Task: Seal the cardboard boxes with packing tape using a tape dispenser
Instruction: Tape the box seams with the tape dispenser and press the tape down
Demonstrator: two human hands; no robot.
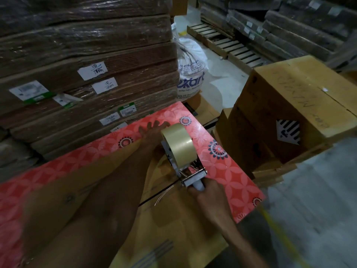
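The left forearm (92, 206) is seen nearest, stretched away across the top of a cardboard box (173, 225). The box lies on a bench (228, 171) covered in red floral sheeting. The left hand (152, 130) is laid flat at the far edge of the box with fingers straight and spread; nothing is gripped by it. The right hand (206, 192) is wrapped round the handle of a tape dispenser (183, 163). The dispenser is held at the box top by the dark seam (154, 197) between the flaps, just near of the left hand. Contact with the cardboard cannot be confirmed. An upright roll of tan packing tape (178, 141) is carried on the dispenser.

To the right, closed cartons (289, 105) are stacked, one bearing a black-and-white diamond label (288, 132). At far left, film-wrapped bundles of flattened cardboard (87, 55) are piled, with handwritten paper labels (92, 70) attached. A white printed sack (191, 74) stands on the floor (309, 209) between the two stacks. Wooden pallets (228, 43) are noted beyond.
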